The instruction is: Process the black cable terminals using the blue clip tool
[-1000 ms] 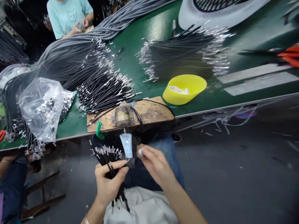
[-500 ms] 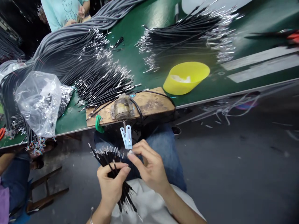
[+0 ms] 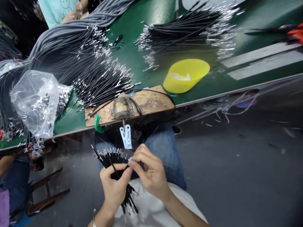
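Note:
A bundle of short black cables (image 3: 128,196) with silvery tips is gripped in my left hand (image 3: 114,186), thumb and forefinger closed near its upper end. My right hand (image 3: 151,172) pinches a small whitish piece (image 3: 130,160) right beside the left thumb tip; its exact form is too small to tell. Just above my hands, a light blue clothes peg (image 3: 125,136) hangs from a rod on a small round motor-like device (image 3: 121,107). That device sits on a wooden board (image 3: 153,102) at the table's edge.
On the green table (image 3: 132,58) lie black cable piles (image 3: 99,78), a clear plastic bag (image 3: 35,104), a yellow container (image 3: 187,75) and another cable bundle (image 3: 182,28). A green clamp (image 3: 98,124) grips the edge. Another person (image 3: 55,11) is across the table; a wooden stool (image 3: 48,192) stands lower left.
My right hand has moved slightly down and left, bringing the whitish piece from near the peg to my left thumb. The surroundings have shifted slightly left and up in view.

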Motion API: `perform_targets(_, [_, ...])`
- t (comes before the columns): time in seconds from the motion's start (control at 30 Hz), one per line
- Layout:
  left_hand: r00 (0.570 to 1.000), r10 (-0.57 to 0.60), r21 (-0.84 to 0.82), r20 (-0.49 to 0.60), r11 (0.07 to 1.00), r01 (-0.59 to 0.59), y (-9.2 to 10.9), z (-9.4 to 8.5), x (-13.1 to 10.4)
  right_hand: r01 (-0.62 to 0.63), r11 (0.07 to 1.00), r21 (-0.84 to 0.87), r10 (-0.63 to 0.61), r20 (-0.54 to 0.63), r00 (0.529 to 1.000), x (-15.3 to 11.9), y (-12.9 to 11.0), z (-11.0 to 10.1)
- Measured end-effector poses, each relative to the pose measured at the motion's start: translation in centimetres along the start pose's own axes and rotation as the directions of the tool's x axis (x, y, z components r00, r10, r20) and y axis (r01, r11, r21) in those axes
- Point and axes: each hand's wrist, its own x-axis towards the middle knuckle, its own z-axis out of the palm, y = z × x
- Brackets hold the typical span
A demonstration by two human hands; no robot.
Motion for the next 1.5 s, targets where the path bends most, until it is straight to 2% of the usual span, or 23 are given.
perform_targets(0.1, [1.0,-0.002,-0.028,0.021,1.0,0.002,-0.3,0.0,0.1,-0.055,0.992,0.114,0.059,-0.033,0.998,-0.7,0.5,0.5])
perform_targets(0.2, [0.997,0.0,-0.057,0.077,0.998,0.004,-0.7,0.1,0.4,-0.185,0.944,0.273,0.172,0.071,0.982,-1.5,1.7,0.7])
perform_targets(0.33, [0.988,0.011,-0.088,0.154,0.996,0.002,-0.9,0.1,0.9,-0.364,0.846,0.39,0.317,0.181,0.931,-1.8,2.7,0.3])
perform_targets(0.5, [0.977,0.023,-0.125,0.213,0.992,0.004,-0.6,-0.1,1.3,-0.292,0.914,0.281,0.247,0.185,0.951,-0.4,1.8,-0.7])
perform_targets(0.67, [0.982,0.01,-0.14,0.188,0.99,0.017,-0.4,-0.1,1.1,-0.331,0.894,0.301,0.287,0.181,0.941,-0.1,1.6,-0.4])
perform_targets(0.73, [0.982,0.004,-0.15,0.188,0.988,0.025,-0.4,0.0,0.9,-0.259,0.937,0.235,0.247,0.081,0.966,-0.5,1.7,0.1])
perform_targets(0.77, [0.981,0.001,-0.156,0.196,0.987,0.03,-0.3,0.1,0.9,-0.186,0.97,0.157,0.188,0.004,0.982,-0.7,1.8,0.3])
perform_targets(0.83, [0.978,-0.003,-0.165,0.211,0.985,0.038,-0.2,0.2,0.8,0.016,0.998,-0.064,-0.023,-0.123,0.992,-1.0,1.8,0.5])
perform_targets(0.87, [0.977,-0.002,-0.168,0.213,0.985,0.039,-0.1,0.2,0.8,0.12,0.978,-0.171,-0.145,-0.142,0.979,-1.2,1.8,0.5])
perform_targets(0.93, [0.979,-0.001,-0.166,0.202,0.986,0.035,0.1,0.2,0.8,0.288,0.904,-0.316,-0.334,-0.1,0.937,-1.4,1.8,0.2])
perform_targets(0.97, [0.982,-0.001,-0.158,0.191,0.987,0.032,0.3,0.1,0.7,0.338,0.872,-0.356,-0.383,-0.063,0.922,-1.5,1.8,0.1])
perform_targets(1.07, [0.989,0.002,-0.119,0.148,0.993,0.016,0.6,-0.3,0.5,0.382,0.848,-0.367,-0.41,0.004,0.912,-1.5,1.8,-0.5])
perform_targets(1.17, [0.992,0.018,-0.092,0.123,0.996,-0.007,0.8,-0.6,0.3,0.254,0.951,-0.175,-0.259,-0.005,0.966,-1.3,1.6,-0.6])
perform_targets(1.23, [0.991,0.037,-0.103,0.13,0.994,-0.023,0.9,-0.7,0.3,0.049,0.997,0.057,-0.052,0.039,0.998,-1.2,1.4,-0.5])
perform_targets(1.27, [0.989,0.049,-0.114,0.138,0.993,-0.033,0.9,-0.8,0.4,-0.08,0.98,0.183,0.063,0.099,0.993,-1.1,1.4,-0.5])
perform_targets(1.3, [0.987,0.063,-0.128,0.146,0.991,-0.045,1.0,-0.8,0.6,-0.221,0.929,0.297,0.171,0.185,0.968,-1.0,1.3,-0.5])
perform_targets(1.37, [0.982,0.092,-0.153,0.163,0.986,-0.067,1.0,-1.0,1.0,-0.495,0.749,0.44,0.331,0.398,0.855,-0.7,1.3,-0.6])
perform_targets(1.43, [0.975,0.123,-0.173,0.187,0.981,-0.09,1.1,-1.2,1.5,-0.673,0.582,0.456,0.383,0.577,0.722,0.0,1.4,-1.0])
perform_targets(1.5, [0.964,0.176,-0.181,0.201,0.973,-0.14,1.3,-1.4,2.0,-0.754,0.52,0.402,0.369,0.69,0.623,1.0,1.6,-1.5])
